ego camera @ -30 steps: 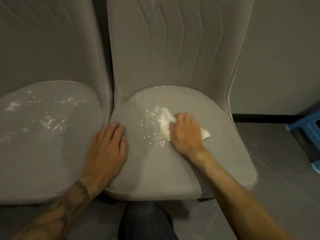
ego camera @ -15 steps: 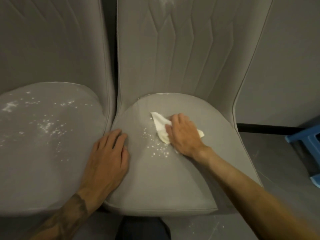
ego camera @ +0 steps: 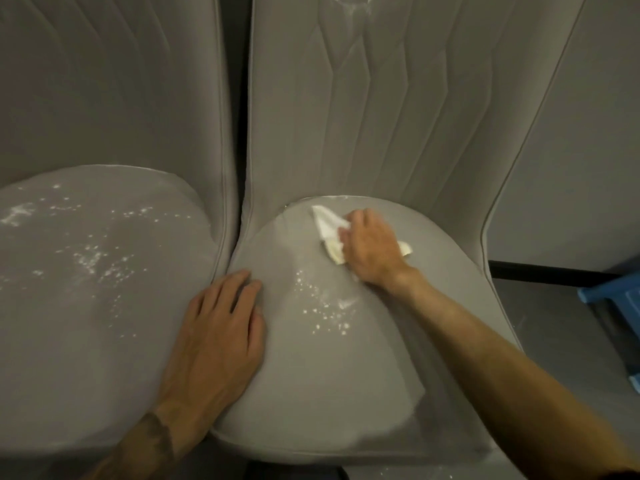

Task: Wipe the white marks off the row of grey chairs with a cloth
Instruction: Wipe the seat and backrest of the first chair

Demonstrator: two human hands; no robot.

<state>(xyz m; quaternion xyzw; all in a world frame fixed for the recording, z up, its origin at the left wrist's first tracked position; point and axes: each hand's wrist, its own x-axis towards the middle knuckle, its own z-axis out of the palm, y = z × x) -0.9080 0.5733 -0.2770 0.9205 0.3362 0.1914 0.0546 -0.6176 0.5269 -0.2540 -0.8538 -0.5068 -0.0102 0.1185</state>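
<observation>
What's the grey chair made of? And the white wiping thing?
The grey padded chair seat looks like smooth faux leather or tight fabric: stitched seams, faint sheen. The crumpled white cloth seems thin woven fabric, maybe paper; it folds limply.

The single wide-angle camera, worn on the head, is looking forward and steeply down from close above the left chair seat (ego camera: 90, 323) and the right chair seat (ego camera: 329, 393).

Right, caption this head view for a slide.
Right hand holds a cloth on the speckled grey seat; left hand rests flat.
</observation>
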